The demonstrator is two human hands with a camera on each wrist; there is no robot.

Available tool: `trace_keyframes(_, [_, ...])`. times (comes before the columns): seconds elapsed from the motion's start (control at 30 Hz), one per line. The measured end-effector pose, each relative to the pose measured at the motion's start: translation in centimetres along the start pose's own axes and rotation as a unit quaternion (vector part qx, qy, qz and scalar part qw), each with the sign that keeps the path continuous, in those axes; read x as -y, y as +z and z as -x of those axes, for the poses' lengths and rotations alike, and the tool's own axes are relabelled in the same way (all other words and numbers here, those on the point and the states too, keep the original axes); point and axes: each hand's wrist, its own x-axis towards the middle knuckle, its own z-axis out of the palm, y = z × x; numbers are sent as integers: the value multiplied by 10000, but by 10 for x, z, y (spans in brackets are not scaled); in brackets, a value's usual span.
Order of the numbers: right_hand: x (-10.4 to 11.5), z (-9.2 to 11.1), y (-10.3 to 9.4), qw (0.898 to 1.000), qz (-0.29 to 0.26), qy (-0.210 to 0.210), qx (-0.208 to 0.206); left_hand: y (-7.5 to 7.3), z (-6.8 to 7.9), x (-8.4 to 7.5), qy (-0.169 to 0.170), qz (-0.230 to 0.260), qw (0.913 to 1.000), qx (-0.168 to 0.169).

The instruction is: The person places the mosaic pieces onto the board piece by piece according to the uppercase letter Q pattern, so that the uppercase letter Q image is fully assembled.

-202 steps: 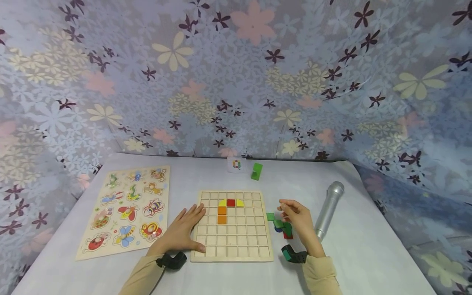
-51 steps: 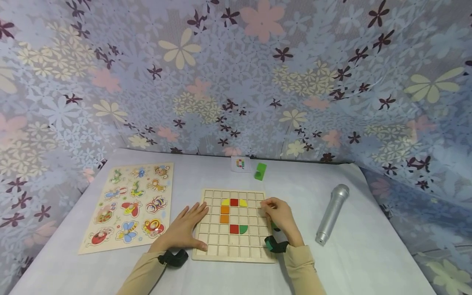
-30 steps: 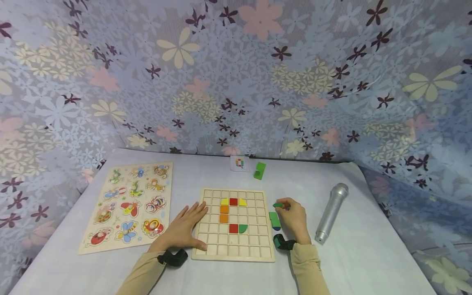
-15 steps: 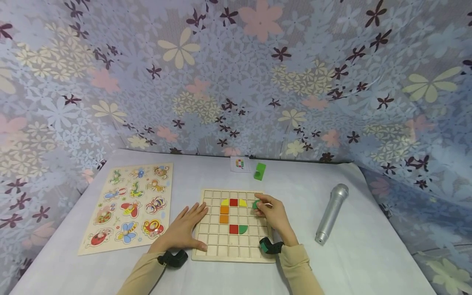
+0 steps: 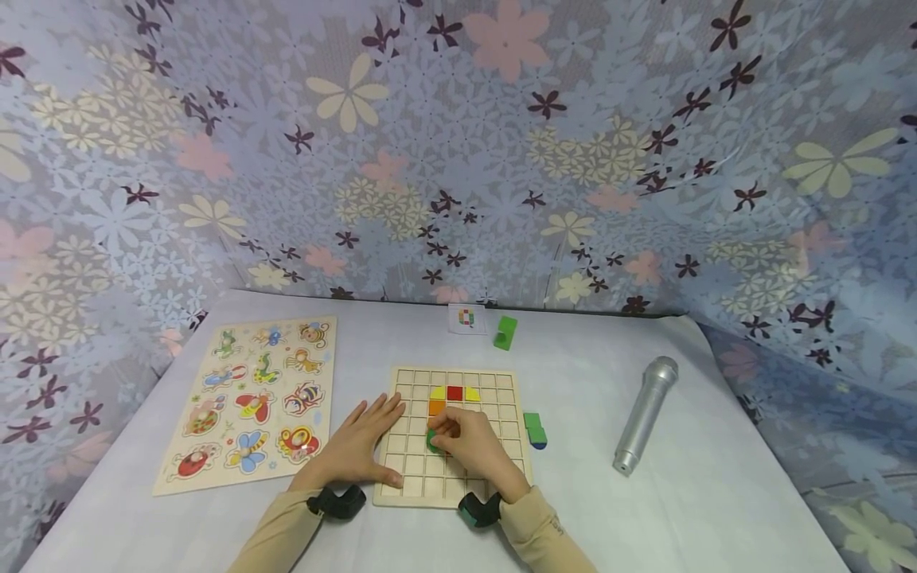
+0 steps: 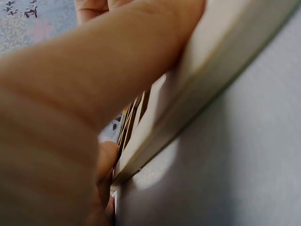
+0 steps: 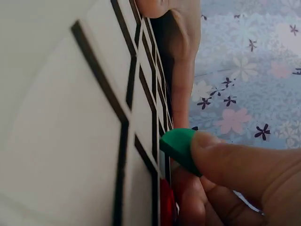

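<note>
My left hand [image 5: 353, 450] lies spread on the left edge of the wooden grid board [image 5: 410, 492]; its thumb touches the lower left corner. Over the middle of the board, my right hand [image 5: 469, 442] pinches a green quarter-circle tile [image 7: 178, 143] between thumb and fingers, just below the orange squares. Beside that tile in the right wrist view is a red square tile [image 7: 166, 202]. Along the top of the pattern sit a red square [image 5: 454, 393] and two yellow quarter-circles [image 5: 438, 393], with an orange square [image 5: 437, 407] beneath. My right hand hides the pattern's lower part.
Right of the board lie green square tiles [image 5: 533, 428] and a dark blue piece [image 5: 539, 446]. A pattern card [image 5: 466, 318] and more green pieces [image 5: 505, 333] are at the back. An insect puzzle board [image 5: 247, 406] lies left, a silver microphone [image 5: 645, 416] right.
Earlier, a red square and a green quarter-circle appeared on the board's lower middle. My right hand then took another green quarter-circle from the right and carried it left. My left hand stayed put.
</note>
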Motion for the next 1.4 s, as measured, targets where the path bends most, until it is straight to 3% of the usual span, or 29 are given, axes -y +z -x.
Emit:
trace_keyframes(0.33, [-1, 1, -4, 9984, 516, -52, 225, 0, 0, -1, -56, -3, 10000, 27])
trace_keyframes(0.83, [-1, 0, 5, 9931, 1170, 105, 25, 1, 0, 0, -22, -59, 10000, 27])
trace_keyframes(0.97, [-1, 0, 3, 9940, 1095, 69, -12, 1, 0, 1, 10, -45, 10000, -6])
trace_keyframes(1.13, [-12, -1, -20, 9990, 381, 237, 51, 2, -1, 1, 34, -10, 10000, -50])
trace_keyframes(1.27, [-32, 2, -56, 9973, -192, 646, -301, 2, 0, 1, 12, -33, 10000, -67])
trace_keyframes(1.4, [-57, 12, -91, 9887, -667, 1131, -729, 2, 0, 1, -11, -43, 10000, -73])
